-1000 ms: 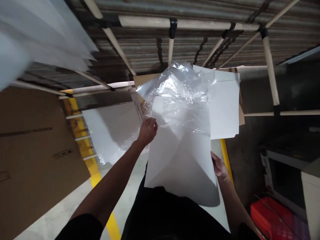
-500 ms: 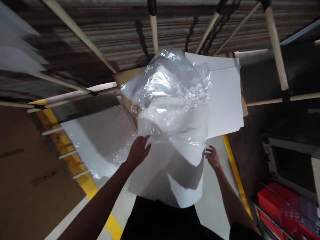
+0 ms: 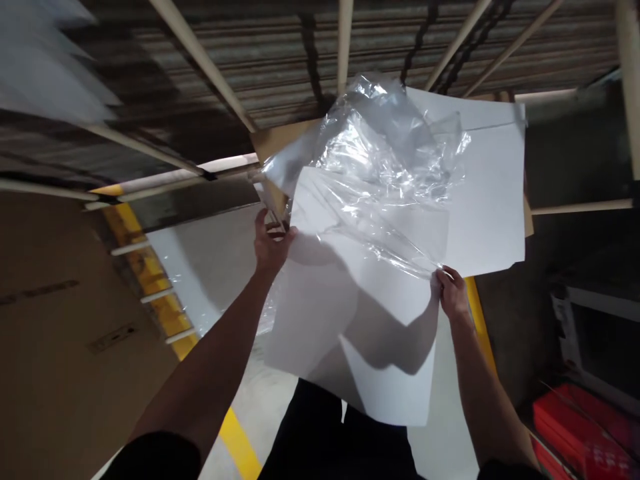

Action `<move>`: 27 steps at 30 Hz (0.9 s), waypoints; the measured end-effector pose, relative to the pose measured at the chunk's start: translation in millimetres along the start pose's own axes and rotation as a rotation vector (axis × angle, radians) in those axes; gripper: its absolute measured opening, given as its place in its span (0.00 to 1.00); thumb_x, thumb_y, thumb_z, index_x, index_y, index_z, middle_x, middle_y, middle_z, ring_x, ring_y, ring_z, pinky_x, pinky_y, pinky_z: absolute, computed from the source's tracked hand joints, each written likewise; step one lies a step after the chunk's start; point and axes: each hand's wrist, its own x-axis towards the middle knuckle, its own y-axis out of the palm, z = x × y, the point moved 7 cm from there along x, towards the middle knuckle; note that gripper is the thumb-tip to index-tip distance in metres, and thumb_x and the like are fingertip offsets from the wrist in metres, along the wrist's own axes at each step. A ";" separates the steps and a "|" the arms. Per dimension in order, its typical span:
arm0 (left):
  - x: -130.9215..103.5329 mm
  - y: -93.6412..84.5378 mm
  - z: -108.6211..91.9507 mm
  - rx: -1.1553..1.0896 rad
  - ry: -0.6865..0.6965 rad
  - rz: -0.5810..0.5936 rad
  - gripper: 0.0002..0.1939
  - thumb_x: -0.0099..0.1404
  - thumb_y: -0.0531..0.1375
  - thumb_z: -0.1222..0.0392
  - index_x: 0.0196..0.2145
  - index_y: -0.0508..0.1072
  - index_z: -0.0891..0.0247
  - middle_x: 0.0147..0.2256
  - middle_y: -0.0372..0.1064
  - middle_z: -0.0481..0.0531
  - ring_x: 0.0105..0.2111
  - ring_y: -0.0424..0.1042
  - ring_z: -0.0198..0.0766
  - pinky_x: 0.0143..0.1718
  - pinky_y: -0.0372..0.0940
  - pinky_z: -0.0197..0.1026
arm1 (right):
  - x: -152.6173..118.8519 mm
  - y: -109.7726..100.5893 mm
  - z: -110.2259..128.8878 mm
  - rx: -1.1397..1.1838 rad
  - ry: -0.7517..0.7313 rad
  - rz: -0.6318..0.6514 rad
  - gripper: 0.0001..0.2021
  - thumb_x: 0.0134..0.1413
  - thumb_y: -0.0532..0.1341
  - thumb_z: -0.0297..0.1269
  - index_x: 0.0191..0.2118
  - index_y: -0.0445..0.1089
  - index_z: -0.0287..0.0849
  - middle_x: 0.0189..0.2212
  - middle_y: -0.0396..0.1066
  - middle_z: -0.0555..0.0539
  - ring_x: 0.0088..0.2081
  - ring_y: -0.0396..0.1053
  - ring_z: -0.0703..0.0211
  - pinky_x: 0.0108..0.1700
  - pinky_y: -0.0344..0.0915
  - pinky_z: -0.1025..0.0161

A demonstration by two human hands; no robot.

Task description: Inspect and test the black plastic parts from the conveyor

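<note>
A white sheet (image 3: 310, 300) hangs down in front of me, its upper part inside or under a clear plastic bag (image 3: 350, 147); which of the two I cannot tell. With finger and thumb closed, my right hand (image 3: 454, 297) pinches the bag's edge at the sheet's right side, pulling the film into taut creases. My left hand (image 3: 271, 250) is at the sheet's left edge, fingers apart and thumb against or close to the edge. Behind the bag, another white sheet (image 3: 485, 193) lies on brown cardboard (image 3: 285, 141).
Wooden poles (image 3: 205, 63) slant across stacked boards at the back. To the left lie a plastic-covered white stack (image 3: 200, 260) and a large brown carton (image 3: 55, 347). Yellow lines (image 3: 237, 443) mark the floor. A red box (image 3: 575, 420) stands at lower right.
My right hand has closed on the bag's edge and drawn the film tight across the sheet. My left hand has moved up along the left edge. The view has shifted slightly.
</note>
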 end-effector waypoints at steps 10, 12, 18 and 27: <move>1.3 -0.1 -39.5 -0.077 0.082 -0.031 0.13 0.67 0.60 0.51 0.29 0.70 0.62 0.23 0.63 0.47 0.26 0.63 0.36 0.31 0.61 0.37 | -34.4 -18.2 4.1 -0.225 -0.211 -0.125 0.32 0.46 0.68 0.61 0.48 0.73 0.38 0.25 0.73 0.48 0.26 0.66 0.60 0.29 0.60 0.64; -15.2 -10.1 -34.5 -0.044 0.018 -0.051 0.12 0.67 0.59 0.53 0.29 0.68 0.61 0.23 0.61 0.46 0.26 0.62 0.36 0.31 0.61 0.37 | -51.3 -21.8 3.4 -0.255 -0.252 -0.153 0.29 0.48 0.67 0.61 0.46 0.70 0.40 0.26 0.73 0.48 0.27 0.67 0.58 0.29 0.60 0.63; -40.1 -30.9 -38.1 -0.048 -0.039 -0.034 0.07 0.65 0.57 0.57 0.30 0.67 0.61 0.24 0.63 0.47 0.26 0.64 0.35 0.30 0.60 0.35 | -88.5 -31.0 15.1 -0.132 -0.166 -0.179 0.25 0.48 0.67 0.58 0.42 0.67 0.43 0.18 0.62 0.58 0.21 0.55 0.64 0.24 0.50 0.66; -47.0 -14.5 -132.3 -0.143 0.201 0.212 0.45 0.61 0.69 0.54 0.71 0.56 0.57 0.39 0.74 0.52 0.32 0.71 0.37 0.34 0.68 0.38 | -108.8 -30.0 55.6 0.036 -0.110 -0.069 0.28 0.46 0.68 0.62 0.45 0.69 0.45 0.26 0.68 0.55 0.26 0.66 0.64 0.28 0.62 0.68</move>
